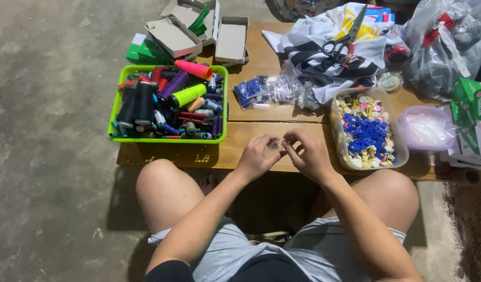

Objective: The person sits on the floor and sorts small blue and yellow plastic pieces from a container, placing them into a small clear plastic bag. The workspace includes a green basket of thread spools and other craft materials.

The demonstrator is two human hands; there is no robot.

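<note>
Both hands meet over the near edge of the low wooden table (pixel 261 52), just in front of the person's knees. The left hand (pixel 257 156) and the right hand (pixel 308 155) have their fingertips pinched together around a small clear round piece (pixel 275 147), which sits between the two thumbs and forefingers; it is too small to tell which way it points or whether it has a long axis at all. Each hand's remaining fingers are loosely curled. To the left of the hands on the table stands a green basket (pixel 115 107) crammed with thread spools, most lying on their sides with their long axes running roughly left to right. To the right of the hands is a clear tub (pixel 402 149) of blue and cream buttons, with a lidded round container (pixel 427 129) just beyond it. Further back on the table lie scissors (pixel 345 36) on a heap of patterned cloth (pixel 313 52), blades pointing away from the person.
</note>
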